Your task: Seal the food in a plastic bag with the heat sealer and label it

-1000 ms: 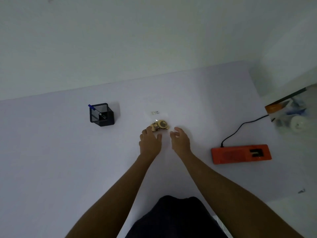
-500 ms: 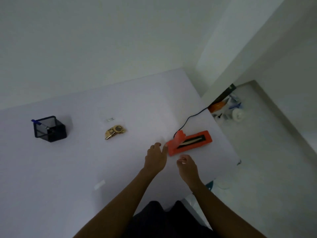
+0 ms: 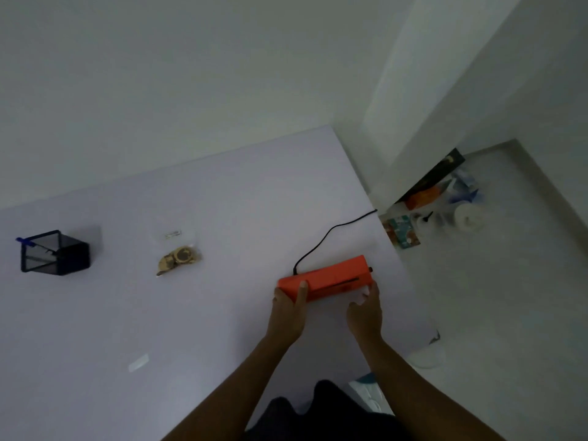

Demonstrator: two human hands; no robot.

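An orange heat sealer (image 3: 327, 276) lies on the white table (image 3: 222, 202) near its right edge, with a black cord (image 3: 327, 233) running off to the right. My left hand (image 3: 288, 308) grips the sealer's left end, thumb on top. My right hand (image 3: 366, 308) holds its right end from the front. A clear plastic bag with brown food (image 3: 178, 259) lies flat to the left, apart from both hands, a small printed label near its top. A small white sticker (image 3: 139, 362) lies on the table nearer me.
A black mesh pen holder (image 3: 54, 253) with a blue pen stands at the far left. The table's right edge drops to the floor, where boxes, bags and a white roll (image 3: 467, 218) are piled against the wall.
Both hands left the food bag, moved right to the heat sealer and took hold of its two ends. My view swung right.
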